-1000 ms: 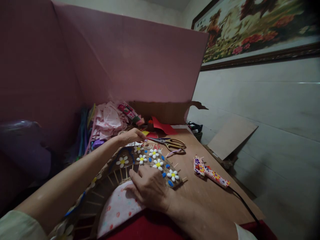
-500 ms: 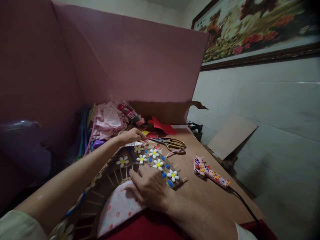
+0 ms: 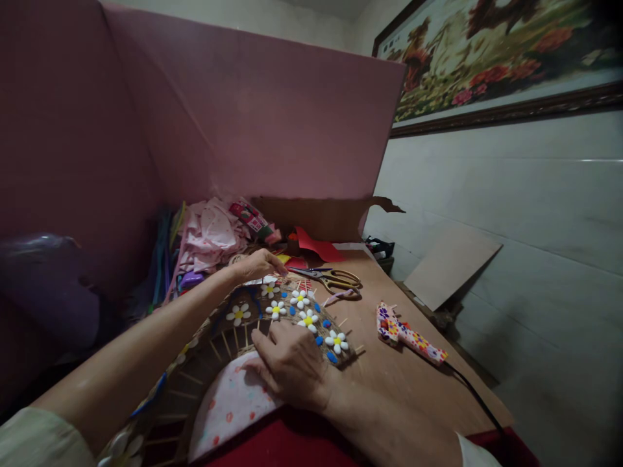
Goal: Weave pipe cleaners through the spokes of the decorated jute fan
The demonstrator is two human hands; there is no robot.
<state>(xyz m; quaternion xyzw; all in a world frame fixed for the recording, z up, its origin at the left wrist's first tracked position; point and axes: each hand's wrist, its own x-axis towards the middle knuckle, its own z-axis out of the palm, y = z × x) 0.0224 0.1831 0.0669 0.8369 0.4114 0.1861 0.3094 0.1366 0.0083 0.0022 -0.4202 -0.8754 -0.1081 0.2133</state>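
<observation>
A curved, fan-shaped woven craft piece (image 3: 253,334) of twine and thin sticks lies before me, with white clay-like flowers (image 3: 308,320) with yellow centres and blue ovals (image 3: 318,340) on it. My right hand (image 3: 294,363) is closed on its inner edge, beside a pale cloth with orange dots (image 3: 228,408). At the far edge, my left hand (image 3: 260,264) is bent with fingertips pressed together; whatever they hold is too small to make out. Just right of those fingertips lie gold-handled scissors (image 3: 341,280).
A flower-patterned glue gun (image 3: 409,334) with a black cord rests on the brown board (image 3: 389,389) to the right. Red paper (image 3: 318,246) and crumpled pink cloth (image 3: 211,230) are at the back. A cardboard piece (image 3: 452,269) leans by the tiled wall.
My left fingertips have shifted very slightly at the far edge of the craft piece. My right hand stays in place.
</observation>
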